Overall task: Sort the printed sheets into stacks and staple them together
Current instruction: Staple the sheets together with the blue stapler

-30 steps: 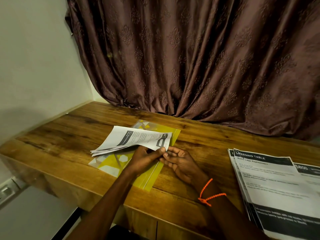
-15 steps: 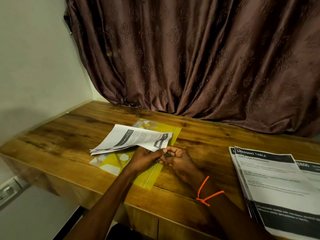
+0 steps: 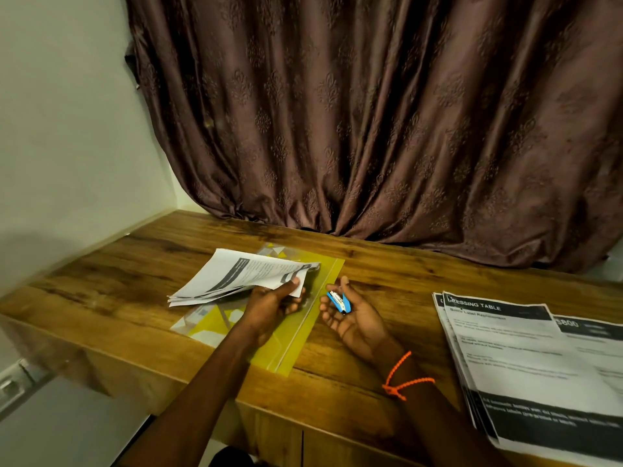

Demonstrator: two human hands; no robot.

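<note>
My left hand (image 3: 271, 303) pinches the near right corner of a bundle of printed sheets (image 3: 232, 276), thumb on top, and holds it lifted and fanned above a yellow plastic folder (image 3: 303, 326). My right hand (image 3: 350, 318) lies palm up just right of the folder with a small blue stapler (image 3: 339, 302) in its palm; the fingers are loosely curled round it. An orange thread band circles the right wrist. A second pile of printed sheets (image 3: 526, 362), headed "DRESSING TABLE", lies flat at the right of the wooden table (image 3: 135, 264).
A brown patterned curtain (image 3: 371, 112) hangs along the table's back edge. A pale wall (image 3: 60, 129) borders the table's left side. A wall socket (image 3: 13, 382) sits low at the left, below the table's front edge.
My right hand has drawn away from the sheets' corner to the right and turned palm up, showing the blue stapler. The left hand still holds the bundle.
</note>
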